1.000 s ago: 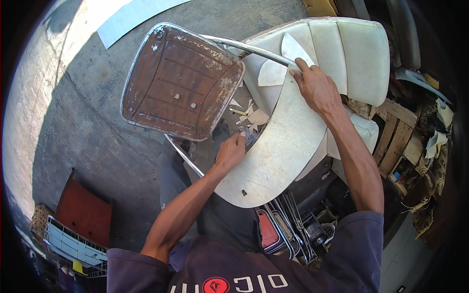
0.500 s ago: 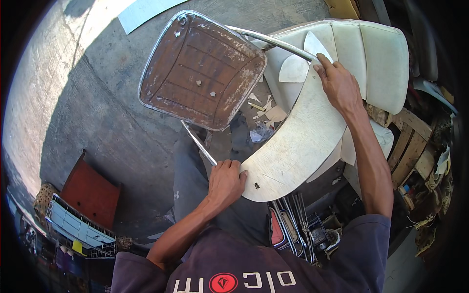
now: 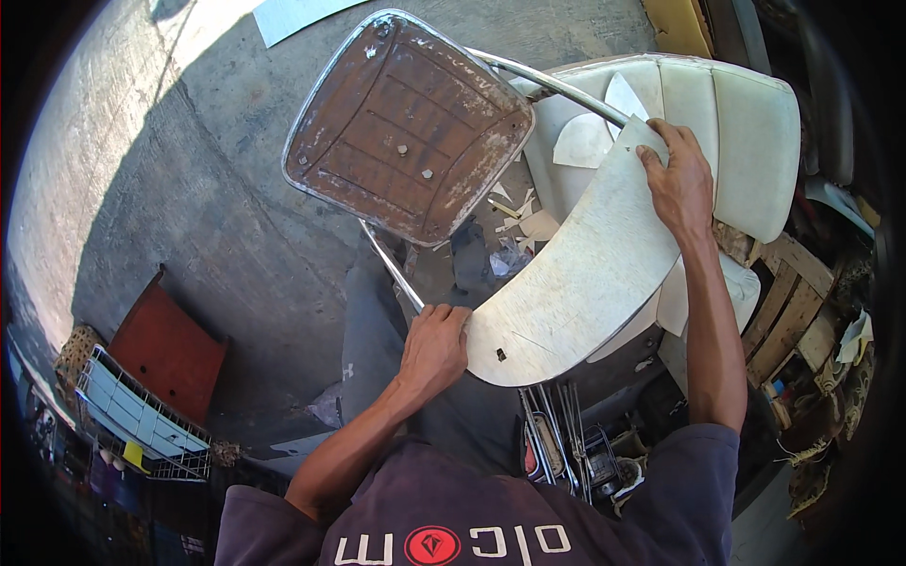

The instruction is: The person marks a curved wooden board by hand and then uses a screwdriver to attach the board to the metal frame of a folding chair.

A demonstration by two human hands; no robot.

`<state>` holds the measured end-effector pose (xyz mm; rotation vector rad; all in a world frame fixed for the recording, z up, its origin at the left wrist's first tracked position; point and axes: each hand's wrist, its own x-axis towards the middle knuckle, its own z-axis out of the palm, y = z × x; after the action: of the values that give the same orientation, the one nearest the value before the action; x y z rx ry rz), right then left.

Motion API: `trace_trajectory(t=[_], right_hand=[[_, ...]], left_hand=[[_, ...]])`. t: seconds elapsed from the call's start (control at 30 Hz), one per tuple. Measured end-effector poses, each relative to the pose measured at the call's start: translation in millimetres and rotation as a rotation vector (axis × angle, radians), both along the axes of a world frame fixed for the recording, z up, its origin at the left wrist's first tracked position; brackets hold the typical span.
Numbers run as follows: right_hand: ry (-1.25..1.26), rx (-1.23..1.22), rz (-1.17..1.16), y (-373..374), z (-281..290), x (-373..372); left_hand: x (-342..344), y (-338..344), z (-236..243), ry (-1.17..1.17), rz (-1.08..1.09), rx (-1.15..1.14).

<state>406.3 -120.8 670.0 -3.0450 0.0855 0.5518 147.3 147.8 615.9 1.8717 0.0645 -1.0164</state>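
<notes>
My left hand [image 3: 432,350] is closed around the left end of a curved off-white board [image 3: 571,274], where it meets the chrome tube [image 3: 390,265] of a chair frame. My right hand [image 3: 679,179] grips the board's upper end at the other tube end, fingers over its edge. The chair's square seat pan [image 3: 408,123], brown and rusty with bolts, faces up beyond the board. A cream padded curved backrest [image 3: 750,151] lies behind, with loose white cut pieces [image 3: 580,143] on it.
Scraps [image 3: 530,224] litter the concrete floor. A reddish-brown panel [image 3: 165,344] and a wire rack [image 3: 142,415] stand at lower left. Wooden slats [image 3: 783,292] and torn material pile at right. Several metal tools or frames [image 3: 557,443] sit below the board. A pale sheet [image 3: 297,14] lies at top.
My left hand has moved from the board's inner edge down to its left end by the tube. In the picture, the chair and my right hand have shifted rightward.
</notes>
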Motion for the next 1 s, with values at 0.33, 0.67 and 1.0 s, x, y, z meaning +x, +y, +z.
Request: trace_trajectory(t=[0.33, 0.67, 1.0], right_hand=[[0.012, -0.195, 0.12, 16, -10, -8], [0.161, 0.063, 0.04, -10, 0, 13], [0.332, 0.364, -0.28, -23, 2, 16]], left_hand=[[24, -4, 3, 0.188, -0.18, -0.136], [39, -11, -15, 0.468, -0.205, -0.187], [39, -9, -17, 0.497, -0.17, -0.198]])
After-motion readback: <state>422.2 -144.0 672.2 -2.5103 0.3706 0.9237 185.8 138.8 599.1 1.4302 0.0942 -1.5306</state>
